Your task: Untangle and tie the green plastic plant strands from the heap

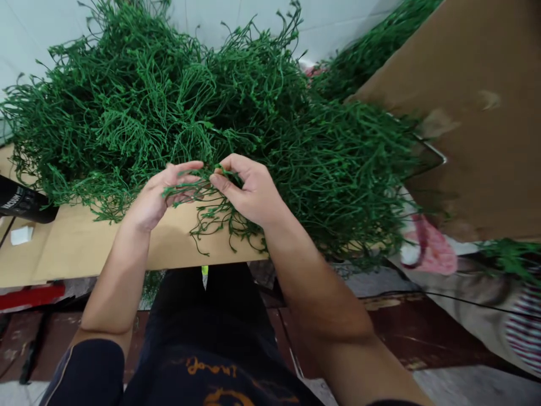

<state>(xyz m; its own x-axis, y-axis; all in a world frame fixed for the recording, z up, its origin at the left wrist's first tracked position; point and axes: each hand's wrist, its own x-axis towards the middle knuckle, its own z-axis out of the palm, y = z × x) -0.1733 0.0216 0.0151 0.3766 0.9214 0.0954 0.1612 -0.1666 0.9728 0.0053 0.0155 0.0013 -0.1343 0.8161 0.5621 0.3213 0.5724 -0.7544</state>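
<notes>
A small bunch of thin green stems (217,217) is pinched between the thumb and fingers of my right hand (249,189). Some of these stems hang toward the cardboard, and others reach left across my left hand (163,189). The fingers of my left hand are apart and stretched out, with stem tips lying over them. Just behind both hands rises a large tangled pile of green stems (156,101) with small knobbly tips. Under my hands is a flat cardboard sheet (105,239); the pile covers its far part.
A black cylinder (25,200) lies at the left beside a small white piece (22,235). At the right, a large cardboard panel (473,124) leans over the pile. Below it are a pink cloth item (435,248) and a striped cloth (526,327). A tiled wall (338,25) stands behind.
</notes>
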